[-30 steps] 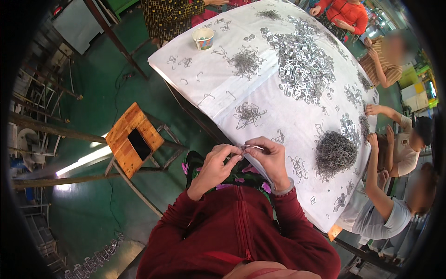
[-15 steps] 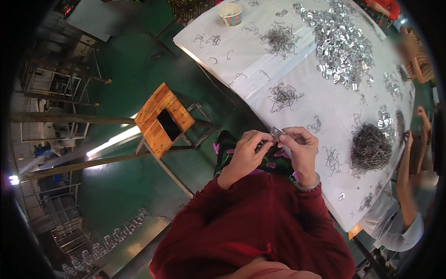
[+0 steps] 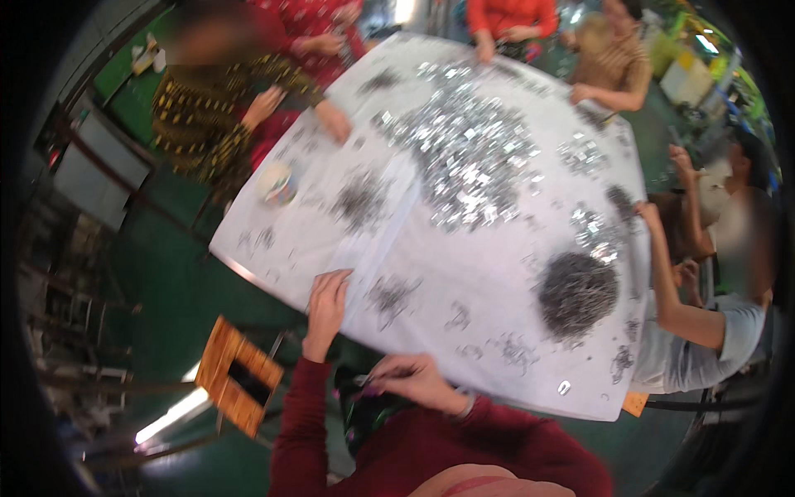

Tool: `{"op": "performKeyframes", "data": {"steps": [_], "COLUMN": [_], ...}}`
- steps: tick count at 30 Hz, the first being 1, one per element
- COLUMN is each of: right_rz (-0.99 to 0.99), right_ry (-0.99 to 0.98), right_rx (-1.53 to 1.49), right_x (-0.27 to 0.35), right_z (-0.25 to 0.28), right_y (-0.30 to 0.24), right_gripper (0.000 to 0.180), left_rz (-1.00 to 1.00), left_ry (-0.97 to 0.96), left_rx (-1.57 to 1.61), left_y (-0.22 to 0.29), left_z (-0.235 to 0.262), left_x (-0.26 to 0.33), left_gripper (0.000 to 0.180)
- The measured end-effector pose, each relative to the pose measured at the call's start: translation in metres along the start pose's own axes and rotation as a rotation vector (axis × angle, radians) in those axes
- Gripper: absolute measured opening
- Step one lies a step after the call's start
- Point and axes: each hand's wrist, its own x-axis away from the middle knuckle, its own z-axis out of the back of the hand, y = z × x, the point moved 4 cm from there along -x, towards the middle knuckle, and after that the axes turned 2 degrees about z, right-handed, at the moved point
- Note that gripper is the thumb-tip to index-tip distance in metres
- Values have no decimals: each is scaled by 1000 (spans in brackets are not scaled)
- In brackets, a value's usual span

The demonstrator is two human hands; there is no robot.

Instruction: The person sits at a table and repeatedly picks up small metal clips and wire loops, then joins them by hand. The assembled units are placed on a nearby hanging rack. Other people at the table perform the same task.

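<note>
My left hand reaches over the near left edge of the white-covered table, its blurred fingers stretched out on the pale strip. Nothing shows in it, though what lies under the fingertips is hidden. Lower down, in front of my body, my right hand pinches a small shiny metal buckle, mostly covered by the fingers. A loose heap of bent wire pieces lies to the right of my left hand.
A big pile of shiny metal buckles covers the table's middle. A dense dark wire heap lies at right, a tub at left. Several people sit around the table. A wooden stool with a dark phone-like slab stands left.
My left hand has let go of the buckle and moved forward and left onto the table. My right hand keeps the buckle. The view has shifted, showing more of the table and people.
</note>
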Motion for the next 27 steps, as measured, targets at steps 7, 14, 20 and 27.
{"op": "performKeyframes", "data": {"steps": [7, 14, 20, 27], "right_rz": [-8, 50, 67, 102], "right_ry": [46, 58, 102, 186], "right_rx": [1, 97, 134, 100], "right_x": [9, 8, 12, 9], "right_z": [4, -8, -6, -2], "right_y": [15, 13, 11, 7], "right_gripper": [11, 10, 10, 13], "left_rz": [-95, -54, 202, 103], "left_ry": [-337, -68, 37, 62], "left_rx": [-431, -169, 365, 477], "left_y": [-30, -12, 56, 124], "left_z": [-40, -9, 37, 71], "left_x": [-26, -11, 40, 106], "left_gripper": [11, 9, 10, 7]}}
